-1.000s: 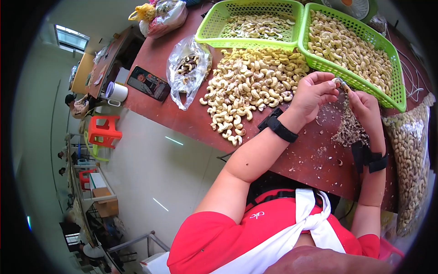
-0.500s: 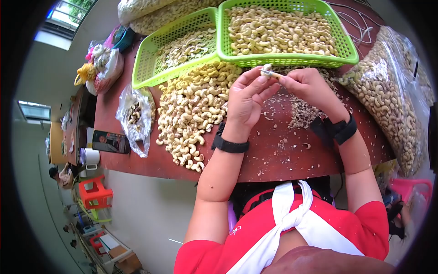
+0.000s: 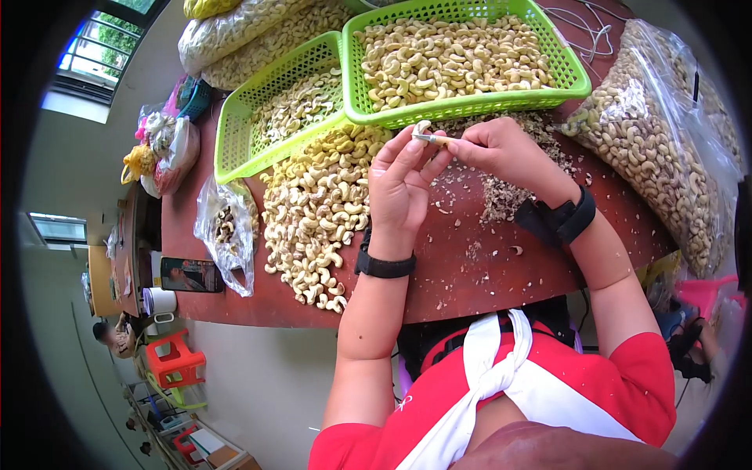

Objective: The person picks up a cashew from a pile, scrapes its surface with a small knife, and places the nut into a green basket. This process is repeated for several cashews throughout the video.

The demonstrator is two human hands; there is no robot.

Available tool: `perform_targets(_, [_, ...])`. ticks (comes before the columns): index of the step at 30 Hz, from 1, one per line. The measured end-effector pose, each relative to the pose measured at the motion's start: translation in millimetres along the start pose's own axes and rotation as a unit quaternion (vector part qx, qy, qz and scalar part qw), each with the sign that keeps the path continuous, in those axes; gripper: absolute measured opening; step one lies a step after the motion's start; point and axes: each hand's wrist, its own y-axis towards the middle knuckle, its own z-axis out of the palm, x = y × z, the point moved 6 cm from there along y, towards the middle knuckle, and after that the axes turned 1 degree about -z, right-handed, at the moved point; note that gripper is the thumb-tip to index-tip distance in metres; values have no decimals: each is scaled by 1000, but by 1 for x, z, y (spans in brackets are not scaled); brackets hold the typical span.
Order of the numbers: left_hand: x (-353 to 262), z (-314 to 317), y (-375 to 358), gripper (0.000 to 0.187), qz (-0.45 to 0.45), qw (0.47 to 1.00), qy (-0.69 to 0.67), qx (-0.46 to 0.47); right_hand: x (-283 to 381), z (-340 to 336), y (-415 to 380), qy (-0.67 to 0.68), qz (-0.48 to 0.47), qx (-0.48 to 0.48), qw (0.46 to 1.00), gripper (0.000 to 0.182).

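Note:
A single cashew nut (image 3: 421, 126) is pinched between the thumb and fingers of my left hand (image 3: 399, 184). My right hand (image 3: 501, 153) grips a small knife (image 3: 433, 139) by its light handle, with the short blade against or very near the cashew. Both hands are above the table, just in front of the larger green basket (image 3: 470, 100), which holds many cashews. To the left of my left hand spreads a loose pile of cashews (image 3: 317, 211). Under and beside my right hand lie brown skin scraps (image 3: 505, 200).
A smaller green basket (image 3: 227, 149) with cashew pieces stands at the back left. A big clear bag of cashews (image 3: 658, 141) leans at the right. A plastic bag with dark bits (image 3: 227, 235) and a phone (image 3: 192, 274) lie on the red table (image 3: 462, 290) at the left.
The view has shifted slightly, so the baskets, pile and hands sit further left in the picture. Both hands keep their hold on the cashew and the knife.

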Motion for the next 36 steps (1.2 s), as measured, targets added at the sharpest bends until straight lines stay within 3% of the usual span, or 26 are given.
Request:
perform_targets(27, [5,-5,-3,13,72,996,37,-50,-15,-3,7,15,-9,-21,1000,38])
perform_targets(30, [4,-7,-4,12,50,989,97,-99,-19,-7,7,-6,29,-9,1000,38])
perform_targets(36, [5,-17,1,15,39,993,40,-106,-15,-7,6,11,13,-6,1000,40])
